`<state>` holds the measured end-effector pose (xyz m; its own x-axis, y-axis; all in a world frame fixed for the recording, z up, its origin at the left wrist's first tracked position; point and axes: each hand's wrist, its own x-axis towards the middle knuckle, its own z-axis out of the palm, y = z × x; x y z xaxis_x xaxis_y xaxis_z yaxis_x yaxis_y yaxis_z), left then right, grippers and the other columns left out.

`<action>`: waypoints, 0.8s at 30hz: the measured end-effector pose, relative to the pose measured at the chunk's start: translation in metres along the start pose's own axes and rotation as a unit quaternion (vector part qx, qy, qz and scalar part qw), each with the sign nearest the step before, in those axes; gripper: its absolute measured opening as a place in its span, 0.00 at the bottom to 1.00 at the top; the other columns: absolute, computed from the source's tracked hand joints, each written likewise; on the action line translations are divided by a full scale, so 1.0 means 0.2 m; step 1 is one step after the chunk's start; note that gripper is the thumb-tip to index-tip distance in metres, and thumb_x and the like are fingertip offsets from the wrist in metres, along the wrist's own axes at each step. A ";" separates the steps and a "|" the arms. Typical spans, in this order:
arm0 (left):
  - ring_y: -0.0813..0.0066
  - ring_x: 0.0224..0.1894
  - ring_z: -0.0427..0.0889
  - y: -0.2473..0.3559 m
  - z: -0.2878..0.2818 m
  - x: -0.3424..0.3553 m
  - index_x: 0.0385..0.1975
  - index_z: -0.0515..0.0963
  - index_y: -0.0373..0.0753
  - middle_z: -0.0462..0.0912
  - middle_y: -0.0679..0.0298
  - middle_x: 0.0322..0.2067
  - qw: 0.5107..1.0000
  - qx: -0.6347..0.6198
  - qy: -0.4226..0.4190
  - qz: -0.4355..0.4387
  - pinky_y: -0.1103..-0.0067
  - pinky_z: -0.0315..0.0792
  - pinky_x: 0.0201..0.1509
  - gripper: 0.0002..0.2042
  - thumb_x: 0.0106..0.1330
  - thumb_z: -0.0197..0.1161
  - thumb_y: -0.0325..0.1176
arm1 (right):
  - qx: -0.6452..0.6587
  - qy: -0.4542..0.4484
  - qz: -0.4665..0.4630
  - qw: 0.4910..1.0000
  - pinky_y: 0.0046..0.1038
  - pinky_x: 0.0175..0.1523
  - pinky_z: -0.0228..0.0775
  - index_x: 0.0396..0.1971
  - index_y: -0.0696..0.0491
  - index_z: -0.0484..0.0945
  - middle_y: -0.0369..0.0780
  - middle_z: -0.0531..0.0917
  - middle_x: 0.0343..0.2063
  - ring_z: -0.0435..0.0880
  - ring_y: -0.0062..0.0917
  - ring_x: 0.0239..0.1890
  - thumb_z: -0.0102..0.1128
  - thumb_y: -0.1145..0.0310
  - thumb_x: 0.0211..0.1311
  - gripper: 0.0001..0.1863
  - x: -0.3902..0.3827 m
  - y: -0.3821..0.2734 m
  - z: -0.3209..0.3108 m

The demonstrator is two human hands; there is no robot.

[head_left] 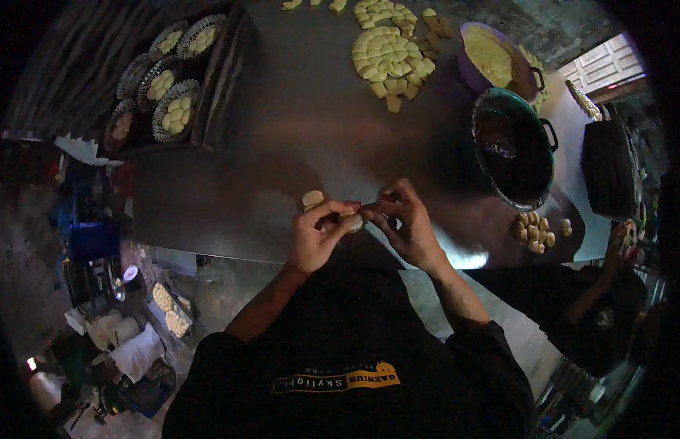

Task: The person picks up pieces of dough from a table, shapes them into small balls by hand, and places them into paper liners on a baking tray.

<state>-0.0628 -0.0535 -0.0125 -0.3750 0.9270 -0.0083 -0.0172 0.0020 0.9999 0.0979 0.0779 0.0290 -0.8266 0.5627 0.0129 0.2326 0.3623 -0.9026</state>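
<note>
Head view: the left hand (316,235) pinches a pale dough piece (354,223) above the worktop (296,132), while the right hand (409,225) meets it, fingertips bunched, their grip unclear. A dough disc (313,197) lies just beyond the left hand; dough balls (533,233) cluster near a green basin (514,148).

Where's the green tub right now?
In the head view, the green tub sits on the right of the table, between the purple tub and the cluster of small pale balls.
</note>
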 end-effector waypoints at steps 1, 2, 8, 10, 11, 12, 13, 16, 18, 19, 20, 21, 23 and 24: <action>0.72 0.48 0.83 -0.06 0.00 0.00 0.42 0.78 0.33 0.82 0.59 0.45 0.998 -0.040 0.024 -0.035 0.77 0.82 0.49 0.08 0.64 0.65 0.23 | -0.025 0.033 -0.036 0.999 0.25 0.42 0.76 0.43 0.57 0.82 0.42 0.82 0.41 0.82 0.23 0.39 0.66 0.75 0.60 0.11 0.00 -0.01 0.00; 0.72 0.48 0.83 -0.05 0.01 0.02 0.42 0.78 0.32 0.82 0.59 0.44 0.993 -0.080 0.046 -0.069 0.76 0.82 0.48 0.07 0.66 0.63 0.24 | -0.036 0.042 -0.065 0.996 0.27 0.42 0.76 0.44 0.56 0.82 0.42 0.82 0.41 0.82 0.26 0.38 0.66 0.75 0.59 0.13 0.00 -0.01 -0.02; 0.66 0.47 0.83 0.10 0.15 -0.01 0.48 0.75 0.33 0.81 0.56 0.46 0.928 -0.272 0.043 -0.252 0.68 0.84 0.47 0.12 0.76 0.51 0.35 | -0.091 -0.032 -0.092 0.991 0.34 0.43 0.78 0.44 0.52 0.83 0.43 0.82 0.38 0.83 0.37 0.35 0.67 0.76 0.56 0.14 0.03 0.10 -0.07; 0.66 0.48 0.83 0.07 0.14 -0.01 0.52 0.73 0.33 0.81 0.57 0.46 0.913 -0.307 0.013 -0.267 0.68 0.83 0.49 0.14 0.77 0.50 0.37 | -0.018 -0.070 -0.066 0.995 0.30 0.43 0.77 0.43 0.52 0.83 0.41 0.84 0.37 0.84 0.32 0.37 0.68 0.77 0.54 0.15 0.05 0.10 -0.12; 0.66 0.48 0.83 0.07 0.13 0.00 0.54 0.72 0.33 0.80 0.57 0.47 0.905 -0.325 -0.003 -0.274 0.67 0.83 0.50 0.16 0.77 0.49 0.38 | 0.018 -0.088 -0.051 0.995 0.29 0.43 0.77 0.43 0.53 0.83 0.39 0.85 0.36 0.85 0.30 0.38 0.69 0.78 0.53 0.15 0.05 0.09 -0.14; 0.67 0.49 0.83 0.07 0.12 0.00 0.55 0.72 0.34 0.81 0.58 0.47 0.905 -0.333 -0.002 -0.265 0.69 0.82 0.51 0.16 0.76 0.52 0.37 | 0.027 -0.096 -0.079 0.992 0.29 0.43 0.77 0.42 0.53 0.83 0.40 0.85 0.36 0.85 0.30 0.38 0.68 0.79 0.53 0.14 0.05 0.12 -0.14; 0.68 0.50 0.82 0.08 0.12 0.00 0.56 0.72 0.34 0.81 0.59 0.47 0.905 -0.341 -0.001 -0.255 0.71 0.81 0.52 0.16 0.74 0.54 0.36 | 0.037 -0.103 -0.106 0.988 0.29 0.43 0.77 0.41 0.54 0.83 0.40 0.85 0.35 0.85 0.30 0.38 0.68 0.79 0.53 0.13 0.04 0.15 -0.13; 0.71 0.50 0.82 0.09 0.12 -0.02 0.54 0.74 0.35 0.82 0.60 0.48 0.972 -0.133 -0.038 -0.189 0.74 0.78 0.52 0.18 0.68 0.64 0.35 | 0.105 -0.145 -0.042 0.983 0.28 0.42 0.77 0.38 0.55 0.83 0.40 0.84 0.33 0.85 0.29 0.37 0.68 0.80 0.53 0.11 0.03 0.15 -0.13; 0.74 0.50 0.81 0.09 0.14 -0.04 0.54 0.75 0.35 0.82 0.62 0.47 0.989 0.000 -0.052 -0.138 0.76 0.77 0.52 0.20 0.63 0.69 0.32 | 0.131 -0.159 -0.012 0.978 0.27 0.42 0.76 0.37 0.55 0.84 0.39 0.83 0.33 0.85 0.29 0.37 0.69 0.79 0.54 0.10 0.03 0.14 -0.10; 0.76 0.49 0.81 0.08 0.15 -0.07 0.55 0.75 0.35 0.83 0.63 0.46 0.991 0.021 -0.048 -0.120 0.77 0.76 0.53 0.22 0.61 0.70 0.30 | 0.129 -0.158 -0.028 0.979 0.27 0.42 0.76 0.37 0.54 0.84 0.40 0.83 0.33 0.85 0.29 0.38 0.69 0.79 0.54 0.10 0.02 0.15 -0.07; 0.78 0.49 0.81 0.06 0.14 -0.08 0.56 0.75 0.35 0.83 0.64 0.45 0.993 0.042 -0.044 -0.102 0.78 0.74 0.53 0.24 0.59 0.72 0.28 | 0.127 -0.157 -0.043 0.978 0.27 0.42 0.76 0.37 0.54 0.84 0.40 0.83 0.33 0.84 0.29 0.38 0.69 0.78 0.54 0.09 0.02 0.15 -0.05; 0.77 0.48 0.81 0.04 0.13 -0.10 0.55 0.75 0.35 0.83 0.64 0.45 0.992 0.032 -0.038 -0.115 0.77 0.75 0.53 0.23 0.59 0.72 0.27 | 0.093 -0.160 -0.053 0.981 0.30 0.44 0.75 0.39 0.54 0.83 0.40 0.83 0.35 0.83 0.31 0.41 0.68 0.77 0.55 0.11 0.02 0.14 -0.03; 0.75 0.47 0.82 -0.02 0.08 -0.13 0.54 0.76 0.35 0.84 0.63 0.44 0.990 0.011 -0.025 -0.141 0.76 0.76 0.52 0.23 0.58 0.71 0.26 | 0.023 -0.166 -0.074 0.983 0.35 0.50 0.74 0.43 0.54 0.82 0.41 0.83 0.40 0.80 0.35 0.47 0.68 0.76 0.55 0.14 0.03 0.10 0.01; 0.74 0.49 0.81 -0.05 0.06 -0.15 0.54 0.75 0.35 0.83 0.62 0.45 0.981 -0.060 0.005 -0.184 0.77 0.75 0.53 0.22 0.59 0.70 0.25 | -0.016 -0.127 -0.105 0.986 0.35 0.51 0.73 0.44 0.54 0.81 0.42 0.82 0.43 0.78 0.35 0.50 0.66 0.75 0.56 0.15 0.03 0.06 0.04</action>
<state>-0.0403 -0.0765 -0.0227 -0.3327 0.8678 -0.3690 -0.2622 0.2907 0.9202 0.0922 0.0790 0.0152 -0.9588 0.2708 0.0859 0.0563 0.4772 -0.8770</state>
